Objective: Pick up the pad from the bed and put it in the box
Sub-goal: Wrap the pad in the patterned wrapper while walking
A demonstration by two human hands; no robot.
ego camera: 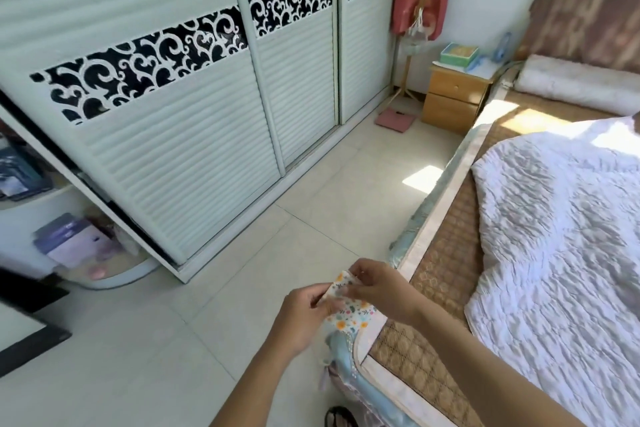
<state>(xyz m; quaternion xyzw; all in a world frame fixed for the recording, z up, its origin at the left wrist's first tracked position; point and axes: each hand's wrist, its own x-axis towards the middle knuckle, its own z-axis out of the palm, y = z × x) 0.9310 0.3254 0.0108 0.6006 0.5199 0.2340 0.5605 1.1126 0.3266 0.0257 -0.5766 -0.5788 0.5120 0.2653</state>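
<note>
The pad (349,312) is a small white packet with a flower print, held in the air over the near corner of the bed (440,288). My left hand (301,315) grips its left side from below. My right hand (377,288) pinches its upper edge between thumb and fingers. Both hands partly cover the pad. No box that I can tell apart is in view near my hands.
A white quilt (561,246) covers the woven bed mat. A large sliding wardrobe (180,107) fills the left wall, with open shelves (69,239) at its near end. A wooden nightstand (453,97) stands by the headboard. Tiled floor (242,270) lies between wardrobe and bed.
</note>
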